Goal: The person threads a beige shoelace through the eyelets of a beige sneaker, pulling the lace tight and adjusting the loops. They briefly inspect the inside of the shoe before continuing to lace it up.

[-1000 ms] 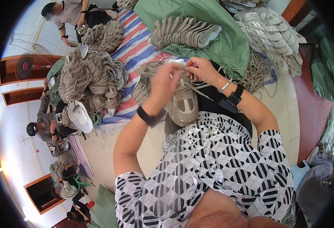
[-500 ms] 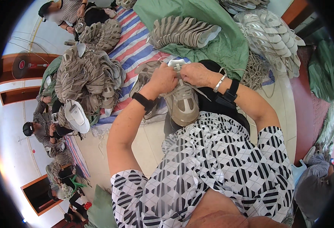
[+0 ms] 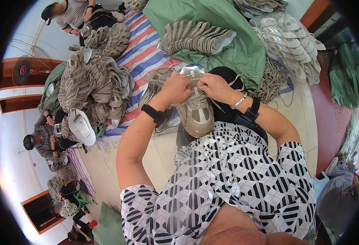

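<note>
A beige and grey shoe upper (image 3: 196,118) rests on my lap, its rounded toe toward me and its tongue (image 3: 193,80) showing between my hands. My left hand (image 3: 177,88) is closed at the left edge of the lacing opening. On the opposite edge, my right hand (image 3: 215,86) pinches with bent fingers; whether a lace is also in them is hidden. A thin pale lace (image 3: 237,80) curves out beside my right hand. More beige uppers (image 3: 155,81) lie just past my left wrist.
A large heap of uppers (image 3: 93,81) sits to the left on a striped sheet (image 3: 140,45). Ahead, a row of uppers (image 3: 195,36) lies on green cloth (image 3: 244,45). Beside bundled laces (image 3: 271,75) are bagged uppers (image 3: 289,38). Several people work along the left.
My hands have moved slightly apart, and more of the tongue shows between them. My right hand has shifted a little to the right. The upper stays on my lap.
</note>
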